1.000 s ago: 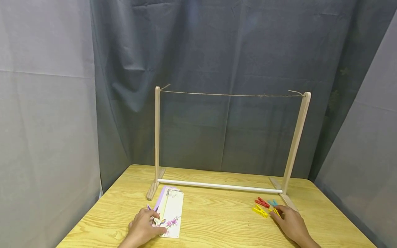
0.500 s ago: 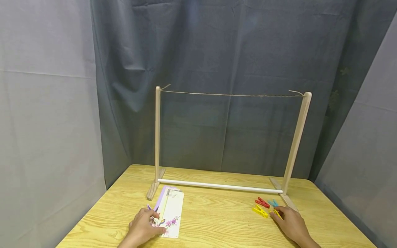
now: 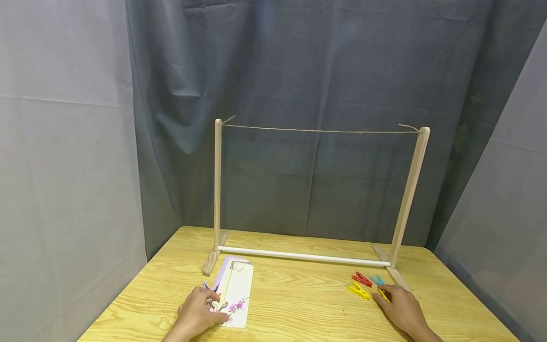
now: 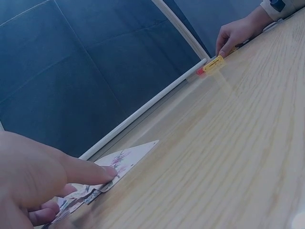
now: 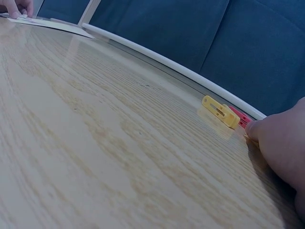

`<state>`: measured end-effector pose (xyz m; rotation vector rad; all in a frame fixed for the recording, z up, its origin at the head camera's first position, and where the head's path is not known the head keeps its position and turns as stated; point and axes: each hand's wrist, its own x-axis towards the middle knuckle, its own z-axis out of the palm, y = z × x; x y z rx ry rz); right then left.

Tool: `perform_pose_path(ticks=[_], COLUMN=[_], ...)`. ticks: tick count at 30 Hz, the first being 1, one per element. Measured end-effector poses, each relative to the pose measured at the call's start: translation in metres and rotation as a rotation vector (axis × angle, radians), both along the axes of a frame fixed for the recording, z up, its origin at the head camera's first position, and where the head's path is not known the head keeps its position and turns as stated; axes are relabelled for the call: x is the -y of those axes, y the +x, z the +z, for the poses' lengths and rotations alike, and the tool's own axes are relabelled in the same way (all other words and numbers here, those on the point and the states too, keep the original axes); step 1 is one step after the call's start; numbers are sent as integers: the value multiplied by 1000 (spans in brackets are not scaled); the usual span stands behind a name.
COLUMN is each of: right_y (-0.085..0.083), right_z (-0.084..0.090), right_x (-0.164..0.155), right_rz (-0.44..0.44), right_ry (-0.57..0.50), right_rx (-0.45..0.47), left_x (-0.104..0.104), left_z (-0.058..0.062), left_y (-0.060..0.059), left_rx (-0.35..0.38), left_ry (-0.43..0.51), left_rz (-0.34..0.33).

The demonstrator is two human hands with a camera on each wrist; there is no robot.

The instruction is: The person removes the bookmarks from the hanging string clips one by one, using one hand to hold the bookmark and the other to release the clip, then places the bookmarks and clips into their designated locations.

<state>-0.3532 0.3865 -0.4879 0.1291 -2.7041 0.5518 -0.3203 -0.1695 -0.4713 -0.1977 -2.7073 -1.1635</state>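
The left hand point(image 3: 197, 314) is resting with straight fingers on the cards point(image 3: 236, 294) lying at its 1 o'clock on the surface point(image 3: 299, 304), while the right hand point(image 3: 401, 308) is lying flat, its fingertips touching a yellow peg point(image 3: 382, 294) among the pegs point(image 3: 363, 284) at its 11 o'clock.

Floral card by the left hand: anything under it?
Yes. Under the floral card lie more cards: a purple card edge shows along its left side. The left hand presses on it. How many cards lie beneath is hidden.
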Motion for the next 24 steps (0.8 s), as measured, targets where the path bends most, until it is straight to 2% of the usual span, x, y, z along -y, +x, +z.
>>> perform_pose_path(ticks=[9, 24], right_y=[-1, -1], right_z=[-2, -1], right_x=[-1, -1], right_rz=[5, 2], right_ry=[10, 14], right_rx=[-6, -3], left_x=[-1, -1], left_z=[1, 1], left_y=[-1, -2], left_rx=[6, 15], left_ry=[-28, -21], left_rz=[32, 25])
